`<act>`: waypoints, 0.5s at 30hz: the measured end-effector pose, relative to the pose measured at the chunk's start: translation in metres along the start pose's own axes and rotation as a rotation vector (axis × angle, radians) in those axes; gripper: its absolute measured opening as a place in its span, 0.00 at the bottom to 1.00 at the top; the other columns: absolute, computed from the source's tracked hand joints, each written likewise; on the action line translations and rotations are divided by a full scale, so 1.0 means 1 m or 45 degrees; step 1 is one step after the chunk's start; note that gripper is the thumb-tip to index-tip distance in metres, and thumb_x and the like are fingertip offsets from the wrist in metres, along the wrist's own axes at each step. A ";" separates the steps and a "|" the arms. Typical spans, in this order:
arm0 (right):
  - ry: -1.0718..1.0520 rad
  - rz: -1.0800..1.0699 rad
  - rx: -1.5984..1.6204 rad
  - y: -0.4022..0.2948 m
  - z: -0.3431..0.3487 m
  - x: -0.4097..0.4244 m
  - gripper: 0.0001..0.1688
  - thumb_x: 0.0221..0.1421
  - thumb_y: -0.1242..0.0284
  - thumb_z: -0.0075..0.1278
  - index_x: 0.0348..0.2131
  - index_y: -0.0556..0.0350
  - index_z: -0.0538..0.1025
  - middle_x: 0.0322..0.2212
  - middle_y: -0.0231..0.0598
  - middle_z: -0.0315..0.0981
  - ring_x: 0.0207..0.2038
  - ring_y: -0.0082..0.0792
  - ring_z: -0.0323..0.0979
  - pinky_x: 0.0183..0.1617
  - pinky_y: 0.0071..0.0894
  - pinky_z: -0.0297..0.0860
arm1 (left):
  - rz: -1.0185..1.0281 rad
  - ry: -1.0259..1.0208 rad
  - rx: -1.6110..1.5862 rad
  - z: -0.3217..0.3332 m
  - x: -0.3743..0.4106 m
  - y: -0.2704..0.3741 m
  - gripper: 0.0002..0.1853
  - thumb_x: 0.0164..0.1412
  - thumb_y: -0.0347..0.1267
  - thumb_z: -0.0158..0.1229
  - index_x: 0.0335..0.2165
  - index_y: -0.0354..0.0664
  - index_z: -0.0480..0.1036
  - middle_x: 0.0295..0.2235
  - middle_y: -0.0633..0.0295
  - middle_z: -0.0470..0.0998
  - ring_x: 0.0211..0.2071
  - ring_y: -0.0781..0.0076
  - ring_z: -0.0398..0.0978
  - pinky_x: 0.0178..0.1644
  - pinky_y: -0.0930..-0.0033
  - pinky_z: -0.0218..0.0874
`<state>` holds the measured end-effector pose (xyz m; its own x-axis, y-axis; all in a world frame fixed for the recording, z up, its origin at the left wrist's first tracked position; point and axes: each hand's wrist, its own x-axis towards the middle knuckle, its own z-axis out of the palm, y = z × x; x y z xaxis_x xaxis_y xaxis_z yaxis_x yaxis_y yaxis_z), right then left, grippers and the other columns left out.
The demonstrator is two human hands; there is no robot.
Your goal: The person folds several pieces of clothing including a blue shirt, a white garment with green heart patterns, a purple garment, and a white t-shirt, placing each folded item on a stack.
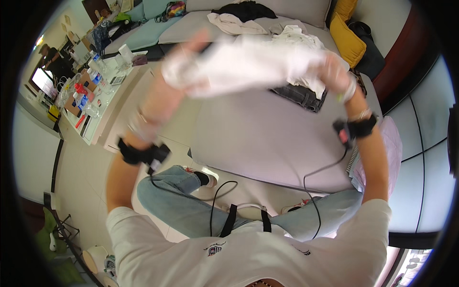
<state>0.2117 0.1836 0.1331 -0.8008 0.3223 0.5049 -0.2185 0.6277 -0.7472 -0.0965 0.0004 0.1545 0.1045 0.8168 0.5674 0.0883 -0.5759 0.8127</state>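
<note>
A white garment (247, 64), blurred by motion, is stretched in the air between my two hands, above the far part of the grey sofa seat (258, 132). My left hand (179, 71) grips its left end, with the thumb raised. At its right end my right hand (333, 73) is closed on the cloth. Behind and below the right end lie rumpled white clothes (315, 86) and folded dark jeans (301, 98). The garment's exact kind cannot be told.
A glass-topped table (89, 131) with plastic bottles (84, 102) and a calculator (117, 79) stands left. Black and beige clothes (247, 12) lie on the sofa behind, near a yellow cushion (348, 41). Cables hang from both wrist straps. Another person (53, 61) is far left.
</note>
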 end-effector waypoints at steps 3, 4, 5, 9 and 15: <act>-0.327 0.568 0.221 0.068 0.054 -0.101 0.28 0.51 0.61 0.49 0.48 0.60 0.68 0.40 0.42 0.72 0.42 0.34 0.70 0.46 0.33 0.65 | -0.442 -0.140 -0.157 0.023 -0.096 -0.052 0.25 0.53 0.25 0.50 0.51 0.31 0.60 0.55 0.53 0.58 0.51 0.71 0.61 0.54 0.71 0.53; -0.271 0.592 0.573 0.072 0.086 -0.115 0.27 0.50 0.59 0.50 0.44 0.59 0.71 0.45 0.45 0.68 0.48 0.39 0.64 0.51 0.35 0.61 | -0.581 -0.109 -0.373 0.030 -0.132 -0.073 0.27 0.53 0.22 0.49 0.53 0.34 0.58 0.55 0.55 0.59 0.52 0.68 0.61 0.56 0.69 0.51; -0.194 0.630 0.915 0.067 0.118 -0.129 0.26 0.49 0.56 0.51 0.41 0.58 0.74 0.49 0.49 0.63 0.55 0.44 0.58 0.56 0.37 0.57 | -0.712 -0.092 -0.610 0.037 -0.163 -0.095 0.29 0.53 0.18 0.48 0.54 0.37 0.56 0.55 0.56 0.60 0.53 0.64 0.61 0.59 0.66 0.48; -0.314 0.647 0.745 0.062 0.153 -0.168 0.31 0.48 0.49 0.47 0.42 0.55 0.74 0.51 0.48 0.61 0.58 0.49 0.52 0.62 0.47 0.38 | -0.549 -0.514 -0.163 0.063 -0.214 -0.113 0.35 0.44 0.15 0.46 0.54 0.42 0.59 0.41 0.63 0.74 0.49 0.66 0.67 0.62 0.58 0.35; -0.311 0.448 0.581 0.071 0.164 -0.200 0.27 0.52 0.51 0.42 0.42 0.48 0.75 0.50 0.48 0.62 0.59 0.50 0.50 0.62 0.53 0.31 | -0.463 -0.650 -0.063 0.079 -0.225 -0.107 0.48 0.25 0.11 0.42 0.54 0.46 0.58 0.38 0.68 0.77 0.48 0.68 0.68 0.63 0.54 0.27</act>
<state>0.2647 0.0472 -0.0916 -0.9607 0.2493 0.1221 -0.0918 0.1300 -0.9873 -0.0515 -0.1243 -0.0707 0.5373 0.8336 0.1285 0.1624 -0.2517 0.9541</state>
